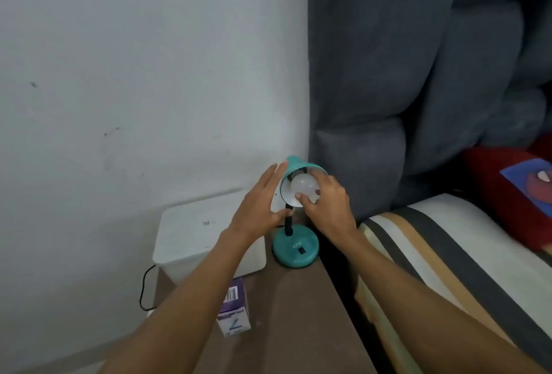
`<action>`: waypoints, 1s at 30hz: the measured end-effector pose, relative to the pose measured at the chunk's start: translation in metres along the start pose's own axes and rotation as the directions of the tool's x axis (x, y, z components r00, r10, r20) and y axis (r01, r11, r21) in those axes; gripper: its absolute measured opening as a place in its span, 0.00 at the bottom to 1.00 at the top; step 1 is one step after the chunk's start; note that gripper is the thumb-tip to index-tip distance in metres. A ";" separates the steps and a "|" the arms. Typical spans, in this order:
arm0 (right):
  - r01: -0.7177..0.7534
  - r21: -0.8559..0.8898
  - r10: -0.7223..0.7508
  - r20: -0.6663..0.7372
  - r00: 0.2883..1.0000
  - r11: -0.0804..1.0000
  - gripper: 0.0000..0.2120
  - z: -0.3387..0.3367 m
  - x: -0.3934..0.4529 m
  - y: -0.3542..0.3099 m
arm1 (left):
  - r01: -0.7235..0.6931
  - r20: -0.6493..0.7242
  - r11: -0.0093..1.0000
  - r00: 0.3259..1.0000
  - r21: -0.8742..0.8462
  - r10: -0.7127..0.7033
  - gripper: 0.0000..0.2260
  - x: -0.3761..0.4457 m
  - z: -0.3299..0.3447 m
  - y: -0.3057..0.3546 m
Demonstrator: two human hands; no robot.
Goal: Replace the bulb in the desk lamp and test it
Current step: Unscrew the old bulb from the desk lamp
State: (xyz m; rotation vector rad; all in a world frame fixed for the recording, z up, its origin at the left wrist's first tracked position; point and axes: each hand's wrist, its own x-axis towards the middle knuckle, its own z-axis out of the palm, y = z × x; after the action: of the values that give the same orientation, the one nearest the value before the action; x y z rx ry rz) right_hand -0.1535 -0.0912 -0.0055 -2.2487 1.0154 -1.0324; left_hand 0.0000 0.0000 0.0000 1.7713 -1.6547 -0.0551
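Pale wall (119, 75) fills the left of the view and a grey padded headboard (418, 60) the right, with a brown bedside table (298, 314) between them and a striped mattress (448, 254) alongside.

Both bare forearms reach forward and upward from the bottom edge toward a teal desk lamp (295, 249) standing at the far corner of the table. The left hand (260, 203) is held flat and open, fingers straight and slightly spread, its fingertips lying along the outer left side of the lamp's shade (294, 166); the thumb points toward the lamp's black stem (288, 223). Whether the palm presses the shade cannot be told.

The right hand (327, 205) comes in from the right with the wrist bent, its fingers curled around a white bulb (304, 187) that sits inside the mouth of the shade. The thumb tip rests on the bulb's lower front, the other fingertips on its right side, so the bulb lies just beyond and between them.

Below the left forearm stands a small purple-and-white box (234, 308), and beyond it, left of the lamp base, a white box-shaped appliance (194, 233).
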 end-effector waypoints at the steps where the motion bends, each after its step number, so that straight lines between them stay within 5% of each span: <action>1: -0.012 0.023 0.012 -0.018 1.000 1.000 0.28 0.004 0.002 0.001 | -0.011 0.014 1.000 1.000 -0.009 0.011 0.47 0.004 0.003 -0.005; 11: -0.018 0.042 0.021 -0.057 0.998 0.999 0.25 0.026 0.011 0.008 | -0.055 -0.021 0.980 0.998 -0.193 0.052 0.40 0.019 0.023 -0.029; 17: 0.125 -0.103 -0.130 -0.049 0.990 0.987 0.29 0.031 0.006 0.014 | -0.098 -0.046 0.972 0.995 -0.213 0.091 0.40 0.019 0.027 -0.028; 24: -0.048 0.076 0.054 -0.069 0.996 0.996 0.28 0.031 0.007 0.015 | -0.124 -0.006 0.983 0.992 -0.134 0.125 0.41 0.020 0.023 -0.030; 30: 0.107 -0.124 -0.111 -0.027 0.993 0.987 0.32 0.031 0.007 0.012 | -0.126 -0.004 0.986 0.992 -0.109 0.126 0.43 0.021 0.019 -0.030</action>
State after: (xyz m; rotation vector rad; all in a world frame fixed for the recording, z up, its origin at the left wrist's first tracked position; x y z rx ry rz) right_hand -0.1314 -0.1010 -0.0287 -2.4172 1.0042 -1.0838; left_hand 0.0207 -0.0296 -0.0209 1.5830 -1.7293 -0.0887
